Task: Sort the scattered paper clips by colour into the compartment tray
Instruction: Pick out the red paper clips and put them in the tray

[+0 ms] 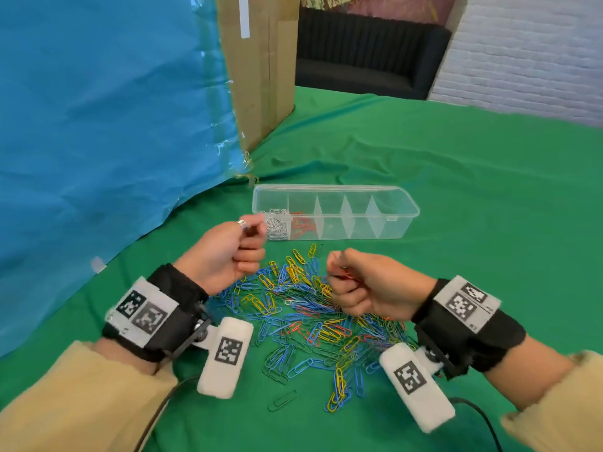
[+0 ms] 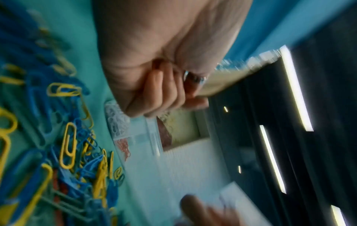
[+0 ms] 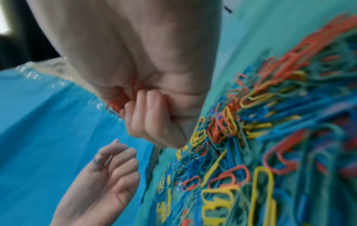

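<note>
A clear compartment tray (image 1: 404, 203) lies on the green cloth, with white clips (image 1: 277, 226) in its leftmost compartment and red clips (image 1: 303, 226) in the one beside it. In front of it spreads a pile of blue, yellow, green and red paper clips (image 1: 313, 318). My left hand (image 1: 249, 236) is curled, raised by the tray's left end, and seems to pinch a thin pale clip (image 3: 109, 158). My right hand (image 1: 339, 272) hovers over the pile, its curled fingers gripping a few red clips (image 3: 115, 105).
A blue plastic sheet (image 1: 107, 125) hangs at the left against a cardboard box (image 1: 261, 70). Green cloth (image 1: 473, 197) stretches right of and behind the tray. A black sofa (image 1: 365, 50) stands beyond the table. One green clip (image 1: 283, 399) lies alone at the front.
</note>
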